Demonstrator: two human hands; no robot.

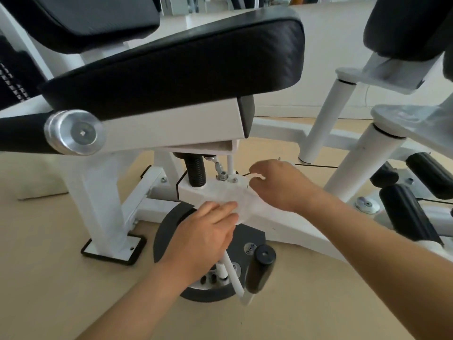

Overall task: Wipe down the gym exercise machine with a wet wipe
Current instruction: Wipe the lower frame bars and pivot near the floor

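Nearest, two bare forearms reach in from the bottom edge over the pale wooden floor. Below the left wrist a black-gripped lever stands on a bent white rod beside a dark round disc at the foot of the exercise machine.

The left hand lies palm down above that disc. Its fingers are close together and nearly straight, pressing their tips flat onto the near edge of the wet wipe.

The wipe is spread white on white over the top of the low frame arm, between the two hands and just in front of the bolts and the ribbed black sleeve under the seat.

The right hand sits at the wipe's far right edge, at the rounded end of that arm. Its fingers are curled narrowly inward with the thumb beneath them; whether they pinch the wipe or only rest against it cannot be told.

Above, the black padded seat overhangs the hands, with a chrome end cap on a black roller at its left. To the right, black foam rollers and slanted white tubes stand well apart from the hands. Farther back a black backrest pad rises at the upper left
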